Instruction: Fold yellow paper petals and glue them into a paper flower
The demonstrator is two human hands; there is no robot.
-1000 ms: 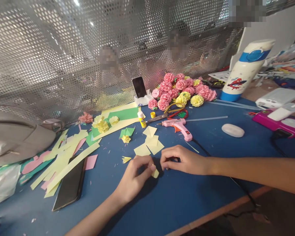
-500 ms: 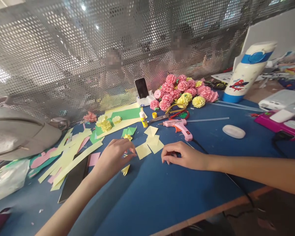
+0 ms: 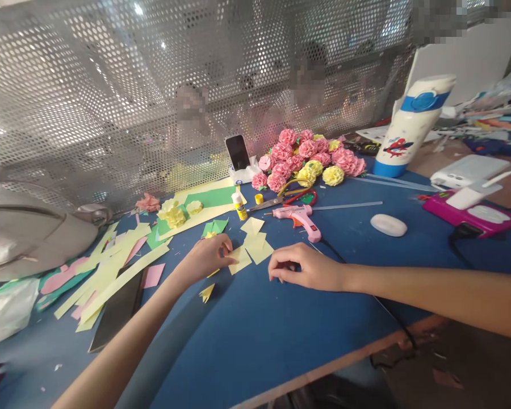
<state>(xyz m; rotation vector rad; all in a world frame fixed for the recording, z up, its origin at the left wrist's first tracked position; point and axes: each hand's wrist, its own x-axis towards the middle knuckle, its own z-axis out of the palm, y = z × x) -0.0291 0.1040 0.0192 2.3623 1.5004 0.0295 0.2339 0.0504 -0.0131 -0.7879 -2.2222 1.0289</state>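
My left hand (image 3: 208,257) reaches forward over the blue table (image 3: 281,341) and pinches the edge of a pale yellow paper square (image 3: 240,259). More yellow squares (image 3: 255,243) lie just beyond it. A small folded yellow piece (image 3: 206,292) lies on the table below my left wrist. To the right of the squares my right hand (image 3: 303,267) rests on the table. Its fingers are curled under, and what is beneath them is hidden.
A pink glue gun (image 3: 300,218), scissors (image 3: 281,200) and a glue bottle (image 3: 239,205) lie behind the squares. Pink and yellow paper flowers (image 3: 306,159) are heaped at the back beside a phone on a stand (image 3: 238,153). Paper strips (image 3: 111,272) and a black phone (image 3: 119,307) lie left; a bottle (image 3: 409,128) stands right.
My left hand left the folded yellow piece on the table, swung left, then reached forward and pinched a yellow square. My right hand has barely moved.
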